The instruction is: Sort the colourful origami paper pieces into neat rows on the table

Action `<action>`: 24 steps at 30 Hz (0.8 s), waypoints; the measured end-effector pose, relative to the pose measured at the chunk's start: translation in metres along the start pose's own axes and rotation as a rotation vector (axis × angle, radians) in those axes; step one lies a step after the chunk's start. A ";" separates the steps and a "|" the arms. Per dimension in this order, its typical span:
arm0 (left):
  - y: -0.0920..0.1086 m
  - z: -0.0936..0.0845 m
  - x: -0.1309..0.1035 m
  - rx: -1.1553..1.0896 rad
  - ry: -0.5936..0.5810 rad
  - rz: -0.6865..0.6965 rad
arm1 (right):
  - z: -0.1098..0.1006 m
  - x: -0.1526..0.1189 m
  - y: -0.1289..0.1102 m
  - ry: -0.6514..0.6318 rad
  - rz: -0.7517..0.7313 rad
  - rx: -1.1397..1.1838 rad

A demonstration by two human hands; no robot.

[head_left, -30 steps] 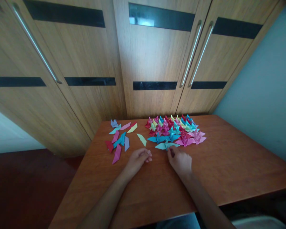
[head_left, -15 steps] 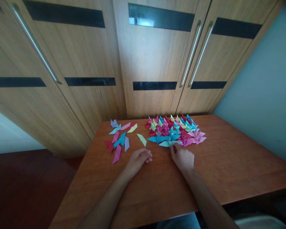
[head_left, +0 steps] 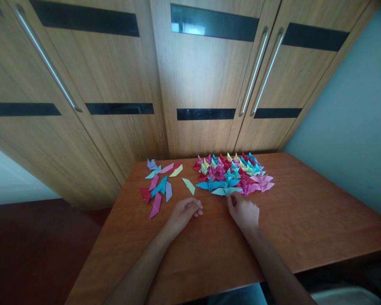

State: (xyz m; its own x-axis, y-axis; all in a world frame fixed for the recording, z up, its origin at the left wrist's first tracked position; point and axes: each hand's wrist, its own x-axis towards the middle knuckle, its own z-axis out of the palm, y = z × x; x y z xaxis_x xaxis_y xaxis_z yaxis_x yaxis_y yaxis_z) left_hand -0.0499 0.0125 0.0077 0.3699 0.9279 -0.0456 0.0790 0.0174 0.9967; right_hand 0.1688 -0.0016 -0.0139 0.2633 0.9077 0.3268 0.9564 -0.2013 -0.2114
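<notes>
A pale turquoise origami crane (head_left: 220, 192) lies with wings spread at the front edge of a dense group of colourful origami cranes (head_left: 220, 173). The fingers of my right hand (head_left: 245, 212) are pinched at its near side and hide part of it. My left hand (head_left: 184, 212) rests on the table with fingers curled in, and nothing shows in it. Just beyond that hand lies a flat pale yellow folded paper piece (head_left: 189, 186). A blue crane (head_left: 210, 184) with wide wings sits to the left behind the turquoise one.
Further left on the wooden table (head_left: 305, 203) several folded papers are scattered, among them a magenta piece (head_left: 155, 206), a lilac piece (head_left: 169, 192) and a red piece (head_left: 145, 195). A wooden wardrobe (head_left: 203, 76) stands behind the table, and a wall (head_left: 346, 127) rises at right.
My right hand has shifted very slightly at the turquoise crane. My left hand and the papers lie as before.
</notes>
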 end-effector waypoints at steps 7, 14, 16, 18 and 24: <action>0.000 -0.002 0.000 0.000 0.016 -0.004 | 0.000 -0.009 -0.016 -0.124 -0.245 0.245; 0.007 -0.034 0.006 0.113 0.198 0.114 | 0.003 -0.015 -0.026 -0.217 -0.391 0.342; 0.010 -0.059 0.010 0.230 0.309 0.193 | 0.005 -0.015 -0.025 -0.214 -0.403 0.345; 0.011 -0.089 0.014 0.401 0.466 0.222 | 0.007 -0.015 -0.024 -0.210 -0.420 0.342; 0.007 -0.176 0.036 0.840 0.679 -0.013 | 0.009 -0.015 -0.024 -0.199 -0.448 0.329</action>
State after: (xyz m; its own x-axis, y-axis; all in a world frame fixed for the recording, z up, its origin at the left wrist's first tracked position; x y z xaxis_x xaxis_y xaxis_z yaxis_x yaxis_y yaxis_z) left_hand -0.1988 0.1109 0.0245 -0.2056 0.9466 0.2485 0.7847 0.0077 0.6198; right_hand 0.1402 -0.0074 -0.0218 -0.2164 0.9358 0.2781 0.8712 0.3137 -0.3777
